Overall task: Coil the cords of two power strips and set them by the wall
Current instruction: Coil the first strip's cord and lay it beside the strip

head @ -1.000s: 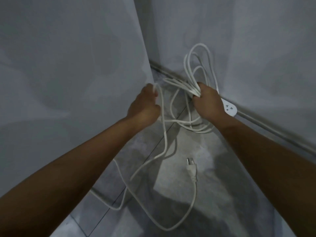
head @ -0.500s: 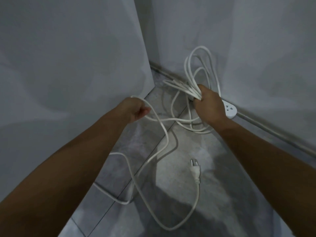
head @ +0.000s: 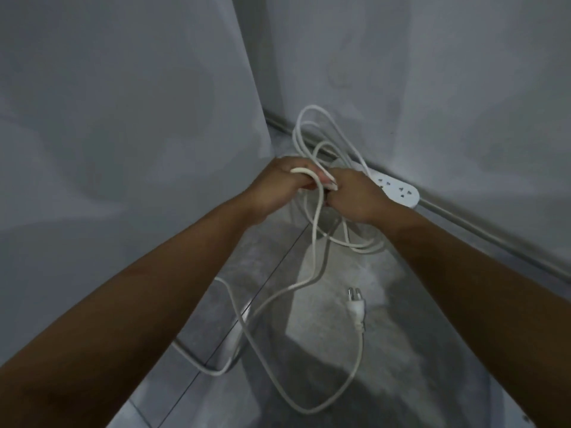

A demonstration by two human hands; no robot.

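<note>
A white power strip (head: 397,189) lies on the floor against the right wall. Its white cord (head: 312,261) runs in several loops above and below my hands, then trails loose over the floor to the plug (head: 356,307). My right hand (head: 355,196) grips the bundle of loops in front of the strip. My left hand (head: 278,183) is pressed against it from the left, fingers closed on one strand of the cord. Only one power strip is in view.
I stand in a corner between a grey wall on the left (head: 123,149) and a grey wall on the right (head: 448,88) with a skirting rail (head: 494,239). The floor (head: 324,350) is grey tile with a dark joint line.
My left hand has moved right with a length of cord and now meets my right hand at the bundle. The loose cord on the floor has shifted; the plug has stayed put.
</note>
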